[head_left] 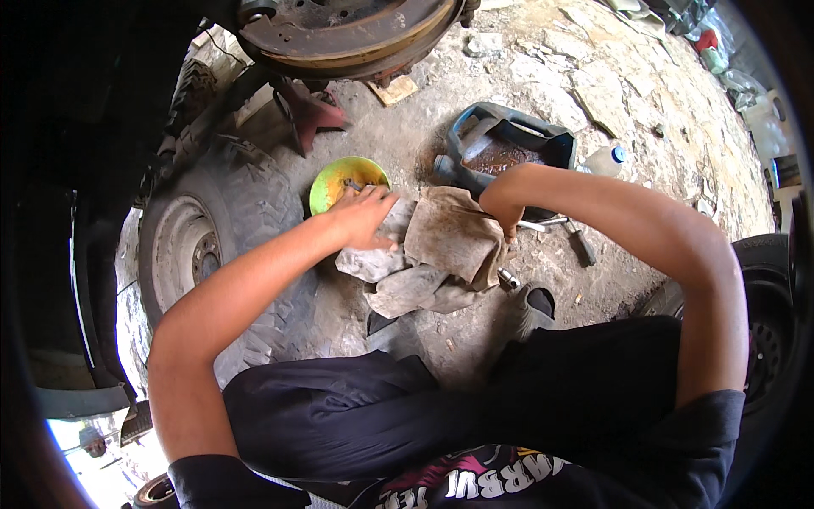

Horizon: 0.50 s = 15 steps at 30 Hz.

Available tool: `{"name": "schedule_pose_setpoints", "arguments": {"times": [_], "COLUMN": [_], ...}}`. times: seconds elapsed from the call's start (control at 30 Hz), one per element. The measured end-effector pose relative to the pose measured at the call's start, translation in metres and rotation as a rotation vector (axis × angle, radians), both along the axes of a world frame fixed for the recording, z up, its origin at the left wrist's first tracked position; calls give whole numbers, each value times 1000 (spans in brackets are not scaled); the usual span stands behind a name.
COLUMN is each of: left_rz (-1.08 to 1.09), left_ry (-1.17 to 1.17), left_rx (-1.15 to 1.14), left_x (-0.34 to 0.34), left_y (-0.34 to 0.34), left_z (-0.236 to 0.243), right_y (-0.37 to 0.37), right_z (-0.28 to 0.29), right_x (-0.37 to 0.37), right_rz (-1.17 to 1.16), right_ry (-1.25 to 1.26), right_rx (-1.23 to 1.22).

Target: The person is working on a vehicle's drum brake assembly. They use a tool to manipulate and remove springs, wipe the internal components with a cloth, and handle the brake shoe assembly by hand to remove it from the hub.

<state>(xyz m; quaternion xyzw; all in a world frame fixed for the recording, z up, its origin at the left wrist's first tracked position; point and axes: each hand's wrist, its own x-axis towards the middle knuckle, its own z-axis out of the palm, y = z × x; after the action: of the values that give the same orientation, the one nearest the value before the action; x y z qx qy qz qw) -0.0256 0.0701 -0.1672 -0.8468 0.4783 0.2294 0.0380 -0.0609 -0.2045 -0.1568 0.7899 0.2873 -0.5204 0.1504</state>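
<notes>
My left hand (365, 216) lies fingers spread at the near rim of a yellow-green bowl (332, 183) and on the edge of a grey rag. My right hand (509, 222) is bent down at the wrist and pressed against a dirty brown rag (451, 239); its fingers are hidden behind the wrist and cloth. A thin metal rod (534, 226) lies right beside that hand. Grey rags (405, 287) are bunched on the ground under both hands.
A wheel with tyre (212, 246) lies flat at my left. A rusty brake drum (348, 34) hangs above, with a red stand (305, 114) below it. A cut dark canister (509, 148) holds brown liquid, next to a plastic bottle (604, 159), a screwdriver (581, 243) and a second tyre (767, 322).
</notes>
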Motion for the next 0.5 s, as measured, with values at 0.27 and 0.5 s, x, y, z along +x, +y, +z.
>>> {"name": "schedule_pose_setpoints", "arguments": {"times": [0.27,0.5], "left_rz": [9,134], "left_ry": [209,340], "left_rx": [-173,-313], "left_x": [3,-7], "left_y": [-27,-29], "left_z": [-43,-36], "right_y": [-34,-37], "right_z": [-55,-23], "right_x": [-66,-62], "right_rz": [-115,-148], "right_ry": [-165,-156], "right_rx": [263,316]}}
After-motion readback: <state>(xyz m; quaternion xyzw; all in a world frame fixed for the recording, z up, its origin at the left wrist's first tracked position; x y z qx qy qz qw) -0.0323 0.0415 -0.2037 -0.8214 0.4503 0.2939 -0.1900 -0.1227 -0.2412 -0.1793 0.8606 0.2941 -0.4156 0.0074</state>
